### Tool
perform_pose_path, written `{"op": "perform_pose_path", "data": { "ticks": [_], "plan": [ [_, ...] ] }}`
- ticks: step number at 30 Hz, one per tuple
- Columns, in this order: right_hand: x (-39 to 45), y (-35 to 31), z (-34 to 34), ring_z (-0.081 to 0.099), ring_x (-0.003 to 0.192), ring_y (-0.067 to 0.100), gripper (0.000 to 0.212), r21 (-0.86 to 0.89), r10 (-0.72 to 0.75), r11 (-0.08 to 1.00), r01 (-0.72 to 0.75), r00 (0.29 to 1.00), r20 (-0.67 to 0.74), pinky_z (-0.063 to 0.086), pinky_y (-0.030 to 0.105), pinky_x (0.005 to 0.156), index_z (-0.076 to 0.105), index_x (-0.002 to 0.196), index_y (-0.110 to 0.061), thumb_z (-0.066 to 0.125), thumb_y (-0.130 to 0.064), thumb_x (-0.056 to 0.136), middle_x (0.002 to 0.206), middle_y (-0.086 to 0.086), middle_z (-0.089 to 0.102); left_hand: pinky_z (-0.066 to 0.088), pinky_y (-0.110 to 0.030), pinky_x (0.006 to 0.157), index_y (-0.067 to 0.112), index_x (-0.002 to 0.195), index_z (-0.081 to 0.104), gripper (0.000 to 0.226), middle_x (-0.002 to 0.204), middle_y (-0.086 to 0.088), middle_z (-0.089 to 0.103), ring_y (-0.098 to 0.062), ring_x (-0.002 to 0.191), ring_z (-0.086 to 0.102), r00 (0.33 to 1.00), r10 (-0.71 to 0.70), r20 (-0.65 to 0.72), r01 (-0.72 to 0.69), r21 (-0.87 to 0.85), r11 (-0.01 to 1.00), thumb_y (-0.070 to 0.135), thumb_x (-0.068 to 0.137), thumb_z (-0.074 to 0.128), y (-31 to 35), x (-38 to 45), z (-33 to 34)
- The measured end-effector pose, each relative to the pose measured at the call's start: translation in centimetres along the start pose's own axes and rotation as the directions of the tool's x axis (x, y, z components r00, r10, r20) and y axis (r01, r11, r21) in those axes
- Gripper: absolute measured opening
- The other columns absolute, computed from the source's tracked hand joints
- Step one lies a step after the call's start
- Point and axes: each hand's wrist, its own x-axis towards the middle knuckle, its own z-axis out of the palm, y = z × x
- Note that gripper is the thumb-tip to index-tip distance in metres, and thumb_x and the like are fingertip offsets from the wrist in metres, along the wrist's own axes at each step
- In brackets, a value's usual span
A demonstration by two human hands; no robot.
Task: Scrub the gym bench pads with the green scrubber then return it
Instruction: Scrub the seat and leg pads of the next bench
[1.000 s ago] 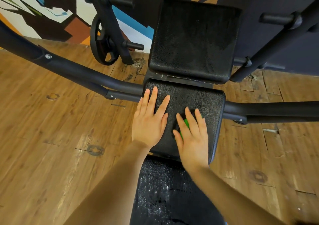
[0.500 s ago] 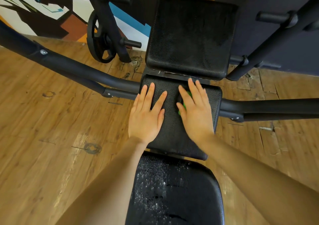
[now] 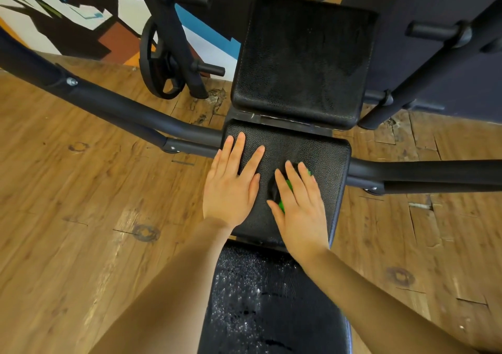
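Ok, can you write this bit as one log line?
step: scrubbing | right hand: presses green scrubber on middle pad | left hand: flat on pad

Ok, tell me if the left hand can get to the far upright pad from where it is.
Probably yes. The left hand lies flat on the middle pad, fingers pointing toward the upright pad just beyond it. Nothing lies between them, and the right hand, pressing the green scrubber, sits off to the side.

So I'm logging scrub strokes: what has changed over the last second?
The right hand, pressing the green scrubber, slid up the middle pad toward the backrest, then back down. The left hand stayed flat on the pad's left side.
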Motion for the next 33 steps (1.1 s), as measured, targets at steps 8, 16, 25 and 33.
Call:
{"op": "perform_pose_path", "data": {
  "ticks": [8,16,25,33],
  "plan": [
    [1.1,1.2,-1.0,0.029,0.141,0.03,0.048,-0.005,-0.032,0.999,0.032,0.999,-0.021,0.024,0.047,0.117,0.053,0.139,-0.011,0.043,-0.031,0.097,0.149,0.014,0.044,0.017,-0.042,0.119,0.024,0.15,0.034,0.049,0.16,-0.013,0.02,-0.029,0.149,0.014,1.0,-0.013,0.009,0.013,-0.008,1.0,0.034,0.101,0.031,0.0,0.0,0.0],
    [7.8,5.6,-2.7,0.033,0.141,0.035,0.05,0.007,0.0,1.0,0.0,1.0,0.002,0.026,0.049,0.117,0.051,0.14,-0.007,0.04,-0.034,0.099,0.149,0.016,0.043,0.016,-0.041,0.119,0.024,0.149,0.037,0.049,0.159,-0.014,0.024,-0.03,0.149,0.015,1.0,-0.016,0.012,0.016,-0.006,1.0,0.034,0.101,0.031,0.1,0.1,-0.2],
    [3.5,3.4,-1.1,0.033,0.14,0.034,0.05,0.047,0.07,0.997,-0.066,0.994,-0.086,0.026,0.047,0.117,0.051,0.139,-0.006,0.042,-0.032,0.097,0.148,0.016,0.044,0.015,-0.041,0.119,0.024,0.149,0.036,0.049,0.16,-0.013,0.022,-0.029,0.149,0.014,1.0,-0.02,0.017,0.02,0.003,1.0,0.033,0.101,0.031,0.1,0.0,-0.1],
    [0.5,2.8,-0.7,0.037,0.137,0.032,0.05,-0.008,-0.015,1.0,0.015,0.998,-0.061,0.028,0.046,0.116,0.055,0.135,-0.007,0.043,-0.033,0.095,0.148,0.016,0.044,0.017,-0.043,0.119,0.024,0.149,0.035,0.049,0.159,-0.014,0.022,-0.03,0.149,0.014,1.0,-0.013,0.011,0.013,-0.013,1.0,0.032,0.101,0.033,0.0,0.0,-0.1]
  ]
}}
